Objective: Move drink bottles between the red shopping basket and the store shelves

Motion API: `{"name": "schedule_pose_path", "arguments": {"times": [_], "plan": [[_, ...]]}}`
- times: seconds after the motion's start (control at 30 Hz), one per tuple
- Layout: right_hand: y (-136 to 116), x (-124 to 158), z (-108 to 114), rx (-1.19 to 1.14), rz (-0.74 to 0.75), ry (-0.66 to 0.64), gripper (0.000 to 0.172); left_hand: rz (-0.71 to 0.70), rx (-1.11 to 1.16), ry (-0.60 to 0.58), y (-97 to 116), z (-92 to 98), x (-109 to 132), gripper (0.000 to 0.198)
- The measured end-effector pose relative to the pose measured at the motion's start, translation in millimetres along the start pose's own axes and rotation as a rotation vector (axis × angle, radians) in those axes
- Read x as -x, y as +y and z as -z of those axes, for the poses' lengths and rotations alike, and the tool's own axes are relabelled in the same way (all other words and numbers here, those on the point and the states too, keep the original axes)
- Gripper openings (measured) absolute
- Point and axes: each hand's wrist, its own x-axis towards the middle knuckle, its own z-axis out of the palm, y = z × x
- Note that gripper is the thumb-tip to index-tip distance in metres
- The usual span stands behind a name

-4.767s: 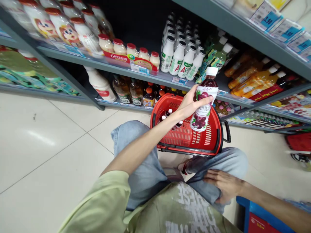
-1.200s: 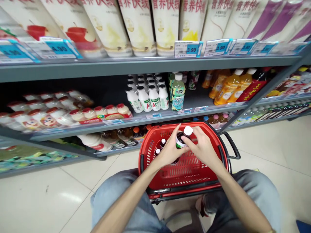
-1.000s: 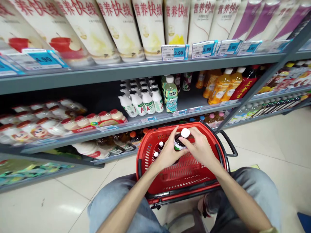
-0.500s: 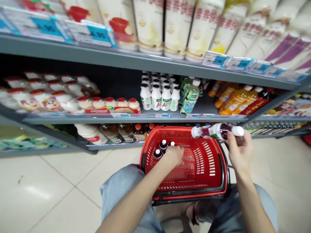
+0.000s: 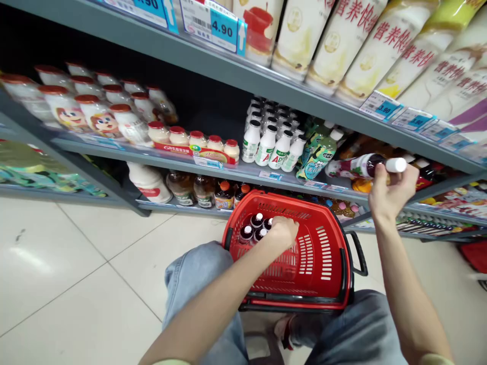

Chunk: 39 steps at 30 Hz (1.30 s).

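A dark purple bottle with a white cap (image 5: pixel 353 166) lies nearly level in my right hand (image 5: pixel 393 190), whose fingers close round its neck end. The bottle's base reaches the front of the middle shelf, beside the green bottles (image 5: pixel 317 152). Over the red basket (image 5: pixel 335 238), my left hand (image 5: pixel 283 233) hangs with its fingers curled; whether they hold anything is hidden. Several dark bottles with white caps (image 5: pixel 246 233) stand upright in the basket's left part, next to that hand.
Small white bottles (image 5: pixel 266 144) and red-capped jars (image 5: pixel 89 114) fill parts of the middle shelf (image 5: pixel 243 175). Large white bottles (image 5: pixel 331 45) stand above. Dark bottles (image 5: pixel 180 187) line the bottom shelf. The basket's black handle (image 5: pixel 359 253) sticks out at the right.
My right hand has moved up and right, bringing the purple bottle from above the basket's rim to the middle shelf. My left hand stays over the basket. The view has tilted and shifted.
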Motion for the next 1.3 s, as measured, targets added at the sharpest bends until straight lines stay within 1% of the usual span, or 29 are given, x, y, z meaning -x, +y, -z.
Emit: {"name": "schedule_pose_path", "arguments": {"times": [0.13,0.3,0.5,0.63,0.73,0.83,0.87,0.93,1.0,1.03,1.07,1.1,1.2,1.23,1.3], "plan": [[8.8,-12.3,-26.4,0.047,0.034,-0.073,0.039,-0.010,0.000,-0.007,1.7,1.6,-0.6,0.062],[18.6,-28.9,-47.8,0.104,0.040,-0.216,0.044,-0.007,-0.001,-0.023,1.4,4.2,-0.3,0.064],[29.0,-51.7,-72.2,0.103,-0.094,-0.423,0.046,-0.014,-0.009,-0.024,-0.7,7.6,0.8,0.061],[36.7,-59.0,-87.5,0.106,-0.094,-0.430,0.045,-0.007,-0.034,-0.028,-1.5,7.7,0.3,0.057],[40.0,-52.8,-91.5,0.095,-0.106,-0.434,0.047,-0.009,-0.078,-0.037,-2.3,5.2,-1.4,0.056],[38.9,-35.7,-88.8,0.033,-0.115,-0.426,0.050,-0.013,-0.124,-0.055,-3.4,1.4,-2.6,0.059],[38.1,-28.1,-87.2,0.015,-0.125,-0.431,0.055,-0.013,-0.135,-0.062,-3.9,0.2,-2.8,0.058],[36.8,-11.9,-84.4,-0.017,-0.180,-0.470,0.070,-0.009,-0.154,-0.076,-4.8,-1.8,-3.4,0.056],[36.6,2.8,-83.3,-0.036,-0.291,-0.543,0.085,0.007,-0.176,-0.090,-5.3,-2.9,-4.5,0.053],[36.6,8.6,-83.4,-0.036,-0.349,-0.580,0.087,0.017,-0.188,-0.093,-5.4,-3.0,-5.4,0.053],[36.4,12.9,-83.9,-0.027,-0.398,-0.612,0.085,0.024,-0.200,-0.094,-5.4,-3.0,-6.5,0.053],[35.8,15.6,-84.5,-0.008,-0.432,-0.639,0.079,0.027,-0.212,-0.093,-5.4,-2.9,-7.7,0.054],[29.8,15.8,-86.0,0.088,-0.477,-0.700,0.058,0.012,-0.228,-0.093,-5.5,-2.9,-11.4,0.057],[26.6,14.2,-86.3,0.124,-0.490,-0.714,0.054,0.006,-0.230,-0.092,-5.6,-3.3,-12.3,0.057],[19.7,10.6,-87.0,0.187,-0.511,-0.735,0.055,0.004,-0.237,-0.087,-5.9,-5.2,-13.5,0.056]]}}
